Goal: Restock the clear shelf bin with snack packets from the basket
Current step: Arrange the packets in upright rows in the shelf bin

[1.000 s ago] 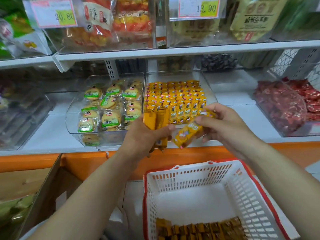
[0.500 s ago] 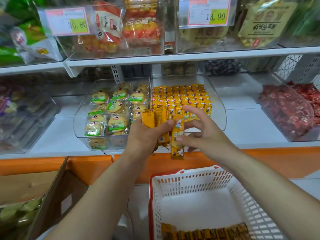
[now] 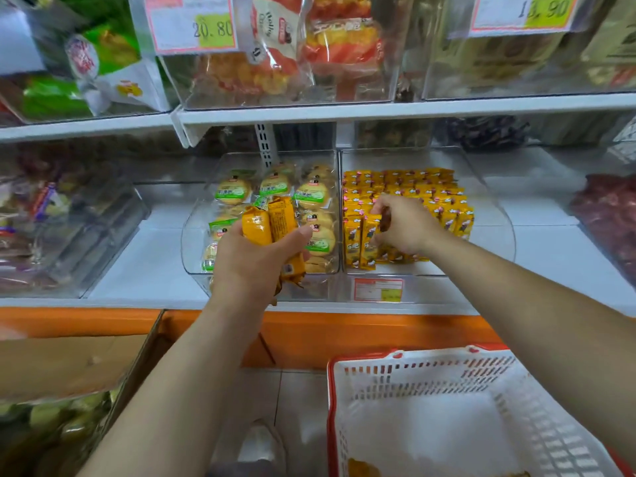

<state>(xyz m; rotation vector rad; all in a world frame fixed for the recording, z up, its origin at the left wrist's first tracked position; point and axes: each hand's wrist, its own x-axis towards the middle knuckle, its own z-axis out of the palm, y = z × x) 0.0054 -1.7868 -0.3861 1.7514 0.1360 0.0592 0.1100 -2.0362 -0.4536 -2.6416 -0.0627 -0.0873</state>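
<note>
I read 20.80 on one price tag (image 3: 192, 24), 13.90 on another tag (image 3: 523, 12). Left grip (image 3: 254, 266) clutches orange packets (image 3: 272, 223), long axes upright. Right grip (image 3: 406, 225) pinches one packet (image 3: 369, 242) upright, front row of the clear bin (image 3: 492, 208).

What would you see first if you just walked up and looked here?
Probably the left hand gripping a bunch of orange packets mid-picture. Next, the right hand pinching one packet into the yellow rows of the clear bin. Then the white basket, bottom right.
</note>
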